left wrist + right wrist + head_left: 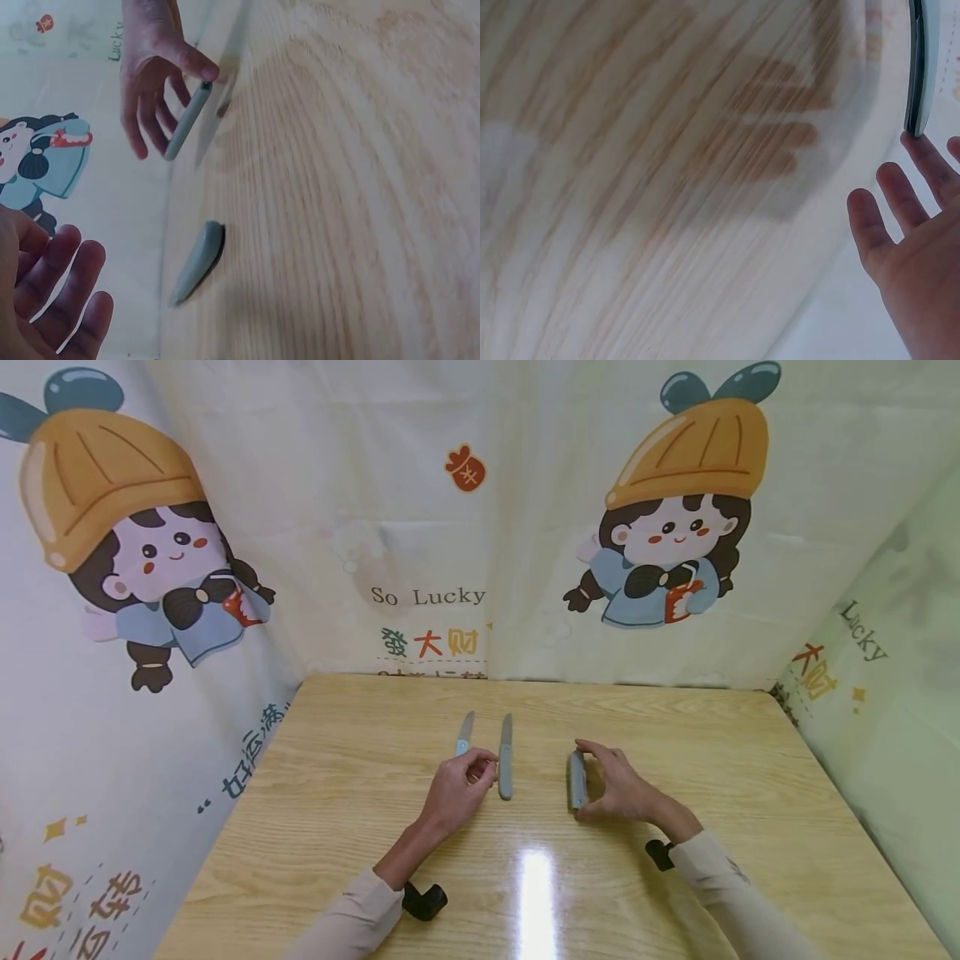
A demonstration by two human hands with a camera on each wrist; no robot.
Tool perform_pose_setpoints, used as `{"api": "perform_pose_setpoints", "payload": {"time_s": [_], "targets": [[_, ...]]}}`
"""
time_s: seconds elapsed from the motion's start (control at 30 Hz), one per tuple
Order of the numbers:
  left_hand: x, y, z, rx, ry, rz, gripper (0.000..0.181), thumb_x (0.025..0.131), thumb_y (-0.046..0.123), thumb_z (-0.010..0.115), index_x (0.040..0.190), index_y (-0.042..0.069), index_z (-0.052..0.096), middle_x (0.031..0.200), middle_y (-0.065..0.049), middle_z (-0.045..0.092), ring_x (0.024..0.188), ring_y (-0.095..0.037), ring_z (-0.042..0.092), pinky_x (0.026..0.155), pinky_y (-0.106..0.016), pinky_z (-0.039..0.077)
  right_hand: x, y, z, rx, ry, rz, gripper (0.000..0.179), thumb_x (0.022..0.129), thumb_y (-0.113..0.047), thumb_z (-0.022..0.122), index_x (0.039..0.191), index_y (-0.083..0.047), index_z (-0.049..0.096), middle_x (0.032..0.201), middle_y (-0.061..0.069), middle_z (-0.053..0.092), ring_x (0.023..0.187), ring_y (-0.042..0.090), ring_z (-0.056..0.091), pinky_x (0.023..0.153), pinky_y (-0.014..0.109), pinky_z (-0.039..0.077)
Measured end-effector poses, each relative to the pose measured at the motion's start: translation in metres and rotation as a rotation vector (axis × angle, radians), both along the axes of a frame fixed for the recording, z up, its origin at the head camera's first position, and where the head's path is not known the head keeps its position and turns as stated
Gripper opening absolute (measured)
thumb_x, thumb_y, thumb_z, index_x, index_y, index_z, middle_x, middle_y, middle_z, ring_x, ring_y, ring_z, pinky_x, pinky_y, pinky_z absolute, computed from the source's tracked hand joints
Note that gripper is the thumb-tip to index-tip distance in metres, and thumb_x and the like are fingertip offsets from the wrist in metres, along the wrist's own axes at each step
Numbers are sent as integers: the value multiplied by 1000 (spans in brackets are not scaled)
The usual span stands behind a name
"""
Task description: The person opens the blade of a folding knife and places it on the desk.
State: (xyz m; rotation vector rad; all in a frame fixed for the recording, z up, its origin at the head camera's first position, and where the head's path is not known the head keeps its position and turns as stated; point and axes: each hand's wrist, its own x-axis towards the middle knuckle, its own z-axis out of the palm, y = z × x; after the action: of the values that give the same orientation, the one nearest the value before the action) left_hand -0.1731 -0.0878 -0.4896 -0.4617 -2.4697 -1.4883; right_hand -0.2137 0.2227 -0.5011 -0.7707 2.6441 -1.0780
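Note:
My right hand (618, 785) pinches a grey folded knife (577, 781) end to end between thumb and fingertips. Its dark lengthwise slot shows in the right wrist view, where a fingertip meets the end of the knife (922, 67). My left hand (457, 789) has loosely bent fingers with nothing between them. It hovers over a light-blue-handled knife (464, 737), hiding the lower part of that handle. Just right of those fingers, a grey-handled knife (506, 768) lies on the table with its blade out, pointing away from me.
The wood-grain table (360, 727) ends at a printed curtain (525, 643) behind and at both sides. A bright glare patch (536, 902) shows on the tabletop between my forearms. Black straps (424, 902) are at my wrists.

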Motion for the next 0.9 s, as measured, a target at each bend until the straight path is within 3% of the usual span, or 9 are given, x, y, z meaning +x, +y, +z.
{"api": "perform_pose_setpoints", "payload": {"time_s": [0.1, 0.23, 0.43, 0.6, 0.73, 0.9], "targets": [[1, 3, -2, 3, -29, -11, 15, 102, 14, 64, 112, 8, 73, 88, 7, 69, 77, -8, 64, 67, -28, 55, 4, -4, 3, -17, 19, 9, 110, 70, -16, 95, 156, 1, 28, 154, 19, 38, 131, 42, 32, 97, 63, 40], [1, 9, -7, 57, -115, -55, 25, 103, 19, 63, 121, 3, 70, 98, 4, 68, 91, -13, 63, 73, -28, 55, 8, -8, 8, -23, 47, 10, 109, 71, -17, 95, 155, 2, 29, 152, 19, 39, 130, 43, 33, 97, 64, 39], [0, 25, -10, 268, -316, -100, 40, 101, 22, 66, 128, -8, 62, 104, -7, 69, 97, -32, 68, 76, -43, 57, 17, -22, 16, -14, 44, 9, 107, 73, -19, 95, 157, -4, 29, 154, 14, 38, 132, 40, 32, 99, 64, 37], [-2, 41, -9, 381, -417, -143, 44, 100, 19, 68, 129, -14, 59, 103, -15, 70, 94, -42, 69, 76, -55, 56, 26, -38, 24, -26, 63, 37, 106, 74, -20, 94, 157, -9, 29, 155, 11, 36, 135, 38, 29, 100, 66, 37], [1, 48, -9, 376, -489, -178, 43, 100, 19, 69, 128, -12, 61, 103, -15, 72, 90, -36, 71, 70, -48, 59, 32, -48, 26, -29, 81, 73, 105, 75, -20, 94, 157, -9, 29, 155, 11, 35, 134, 37, 29, 101, 64, 38], [3, 52, -12, 387, -510, -195, 37, 99, 15, 70, 126, -11, 64, 102, -12, 73, 82, -20, 71, 65, -37, 59, 37, -56, 25, -53, 93, 106, 105, 75, -20, 94, 156, -10, 29, 154, 11, 36, 134, 36, 29, 102, 62, 37]]}}
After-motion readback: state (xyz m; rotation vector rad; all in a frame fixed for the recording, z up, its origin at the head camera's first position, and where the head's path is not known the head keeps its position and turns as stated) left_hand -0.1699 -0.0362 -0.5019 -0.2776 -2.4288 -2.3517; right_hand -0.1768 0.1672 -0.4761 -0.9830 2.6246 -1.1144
